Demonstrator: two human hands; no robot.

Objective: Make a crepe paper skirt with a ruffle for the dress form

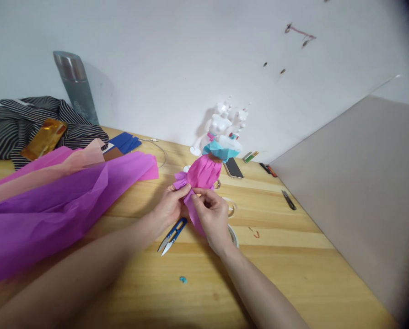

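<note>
So I've got both hands on this pink pleated paper piece (204, 171) right in the middle of the table (293, 278), with a turquoise paper ruffle (221, 150) topping it at about 1 o'clock. My left hand (172, 203) is mostly closed, thumb and fingers pinching a purple strip (196, 217) against the bottom of the pink part. My right hand (214, 219) has its fingers curled in, thumb and index tips nipping the same strip just beside my left thumb, and the loose end of it hangs toward 6 o'clock, partly tucked behind my right hand. Blue-handled snips (173, 235) are sitting near my hands at 7 o'clock, blades pointing back at me, and there's a tiny turquoise scrap (183, 279) at 6. A tape roll (234, 235) peeks out from behind my right hand around 4 or 5. Phone's (234, 168) at 2, craft knife (288, 200) well off at 3. White figures (220, 122) stand by the wall at 1, can't really tell where they end and the ruffle starts. Big purple sheets (70, 201) sprawl at 9, striped cloth (58, 107) at 10, and a flask (76, 84) between 10 and 11.
</note>
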